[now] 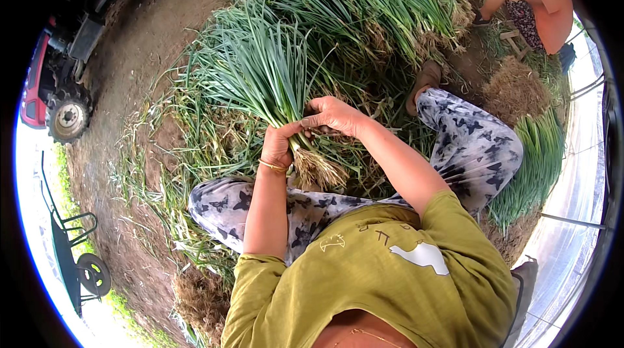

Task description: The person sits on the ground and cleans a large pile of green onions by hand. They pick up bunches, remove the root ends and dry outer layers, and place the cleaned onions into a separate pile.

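A bunch of green onions (275,82) with long green leaves and pale, rooty ends is gripped around its lower stems by my left hand (280,147), which wears a gold-coloured bangle. My right hand (333,116) touches the same stems from the other side, its fingertips meeting my left thumb; whether it grips any stem is hard to tell. The roots (319,170) point down towards my lap, and the leaves fan out away from me. Beyond my hands lies a large heap of green onions (370,2), roots towards the right.
Stripped leaves (214,148) litter the soil around my legs. Bundled green onions (534,167) lie at the right, near a root pile (516,89). Another person (551,11) sits at the upper right. A red tractor (36,85) and a wheelbarrow (66,250) stand at the left.
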`<state>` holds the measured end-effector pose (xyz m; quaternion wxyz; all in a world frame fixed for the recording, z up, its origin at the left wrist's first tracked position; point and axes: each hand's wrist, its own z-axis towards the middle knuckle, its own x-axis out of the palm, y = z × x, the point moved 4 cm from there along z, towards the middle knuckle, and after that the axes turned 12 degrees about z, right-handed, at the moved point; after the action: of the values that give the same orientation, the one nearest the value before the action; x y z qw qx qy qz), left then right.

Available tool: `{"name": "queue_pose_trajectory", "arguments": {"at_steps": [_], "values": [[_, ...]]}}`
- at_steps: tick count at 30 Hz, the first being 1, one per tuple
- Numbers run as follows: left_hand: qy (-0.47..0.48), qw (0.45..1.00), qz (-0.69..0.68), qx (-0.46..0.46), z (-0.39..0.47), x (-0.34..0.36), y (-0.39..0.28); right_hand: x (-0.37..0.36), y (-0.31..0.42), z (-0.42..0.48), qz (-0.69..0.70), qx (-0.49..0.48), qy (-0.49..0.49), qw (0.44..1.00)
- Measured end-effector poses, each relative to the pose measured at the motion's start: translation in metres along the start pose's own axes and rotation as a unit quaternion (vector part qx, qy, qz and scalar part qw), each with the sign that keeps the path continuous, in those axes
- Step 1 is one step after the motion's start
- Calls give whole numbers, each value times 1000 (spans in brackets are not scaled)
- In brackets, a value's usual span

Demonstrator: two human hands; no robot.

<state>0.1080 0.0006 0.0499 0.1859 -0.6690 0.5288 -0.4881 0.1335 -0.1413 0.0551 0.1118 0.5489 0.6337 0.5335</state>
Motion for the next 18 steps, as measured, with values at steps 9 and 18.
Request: {"name": "queue_pose_trajectory", "arguments": {"at_steps": [9, 18], "values": [[11, 999, 33, 8, -8, -1, -6, -97, 24, 8, 249, -156, -358, 886], [-4, 998, 57, -25, -18, 8, -8, -87, 39, 44, 289, -88, -294, 907]]}}
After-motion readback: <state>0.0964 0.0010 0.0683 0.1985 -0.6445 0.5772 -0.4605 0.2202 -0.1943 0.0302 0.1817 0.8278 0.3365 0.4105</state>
